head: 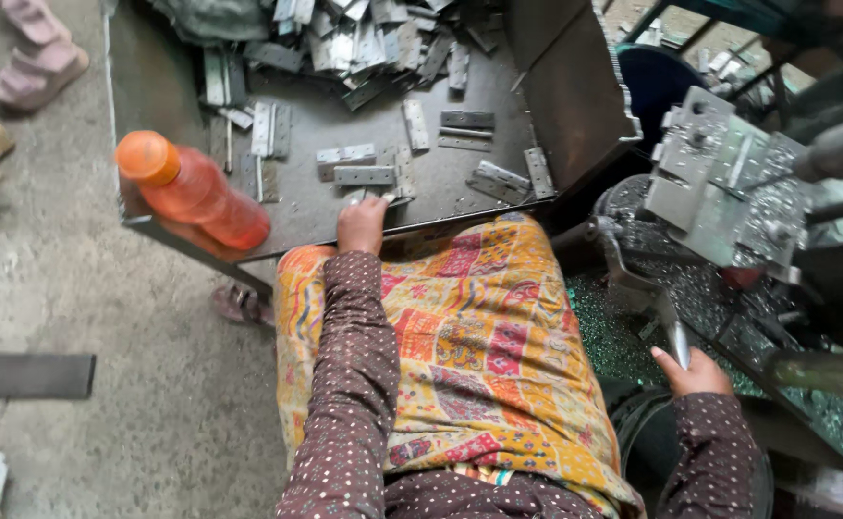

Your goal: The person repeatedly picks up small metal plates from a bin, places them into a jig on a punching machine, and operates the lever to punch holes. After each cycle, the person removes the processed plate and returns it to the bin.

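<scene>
The hinge pile [373, 38] runs off the top edge, and the machine [729, 187] at right is blurred and cut off. An orange bottle [195, 192] with an orange cap lies tilted at the tray's [575, 86] near-left corner; any label is unreadable. The left hand [362, 226], arm outstretched, pinches a hinge [383, 200] at the tray's near edge. The right hand [692, 375] wraps a metal lever [676, 336] low beside the machine, fingers closed around it.

tray centre [440, 178] bare | orange bottle [195, 192] blocks left (hinge pile [364, 38] behind)
</scene>
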